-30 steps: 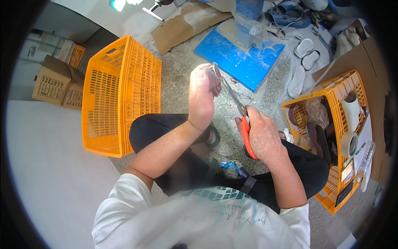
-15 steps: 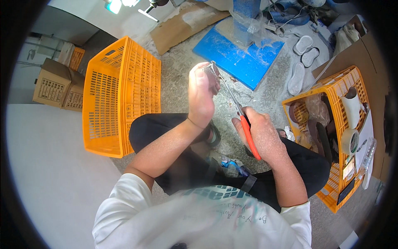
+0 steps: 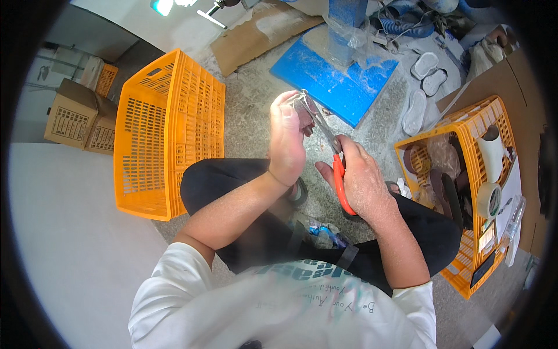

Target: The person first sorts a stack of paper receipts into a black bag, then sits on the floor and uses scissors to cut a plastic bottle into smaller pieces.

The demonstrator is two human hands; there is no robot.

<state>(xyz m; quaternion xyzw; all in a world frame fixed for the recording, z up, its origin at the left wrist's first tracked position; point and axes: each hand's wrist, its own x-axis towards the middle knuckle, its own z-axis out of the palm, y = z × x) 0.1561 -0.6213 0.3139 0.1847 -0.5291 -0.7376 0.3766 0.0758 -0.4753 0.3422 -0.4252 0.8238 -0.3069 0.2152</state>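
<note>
My left hand (image 3: pixel 286 136) is raised in front of me, its fingers closed on a small dark reddish-brown piece (image 3: pixel 304 118) whose exact kind I cannot make out. My right hand (image 3: pixel 365 180) grips a pair of red-handled scissors (image 3: pixel 341 187), thumb apart from the fingers. Their long metal blades point up and left, slightly parted, and reach the brown piece near the left fingertips. The left fingers partly hide the piece and the blade tips. Pale dust covers both my hands and forearms.
A yellow crate (image 3: pixel 170 134) stands at my left knee. On the right, another yellow crate (image 3: pixel 465 192) holds brown strips and plastic, with a tape roll (image 3: pixel 489 199) at its side. Ahead lie a dusty blue base plate (image 3: pixel 325 75), cardboard (image 3: pixel 261 38) and white shoe soles (image 3: pixel 415 110).
The scissors' blades have parted and now lie across the brown piece. My right hand has shifted slightly left and up; my left hand has turned a little and moved slightly right.
</note>
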